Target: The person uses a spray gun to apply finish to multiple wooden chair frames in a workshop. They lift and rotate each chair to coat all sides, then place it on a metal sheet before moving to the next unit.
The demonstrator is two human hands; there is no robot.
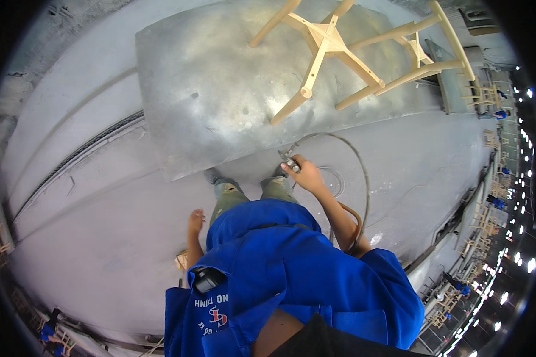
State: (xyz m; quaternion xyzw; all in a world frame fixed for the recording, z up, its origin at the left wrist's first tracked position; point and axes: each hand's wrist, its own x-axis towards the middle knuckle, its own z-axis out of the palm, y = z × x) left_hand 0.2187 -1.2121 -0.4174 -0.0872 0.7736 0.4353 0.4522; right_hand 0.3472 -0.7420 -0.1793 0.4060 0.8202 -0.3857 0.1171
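My right hand [305, 174] is closed round a metal spray gun [289, 160] in front of my right leg. From the gun a thin dark hose [363, 160] loops out to the right and back past my forearm. My left hand [196, 221] hangs at my left side, fingers loosely bent, and nothing shows in it. Ahead of the gun, beyond its tip, stands a pale wooden frame [327, 40] with splayed legs joined by a cross-shaped centre. It rests on a grey metal-topped surface [202, 89], apart from both hands.
A second pale wooden frame [420, 53] lies farther right, its legs near the first frame's. Coiled hose [333, 181] lies on the floor by my right leg. A long dark slot [83, 157] crosses the left side. Other people and wooden frames [485, 95] appear at the far right.
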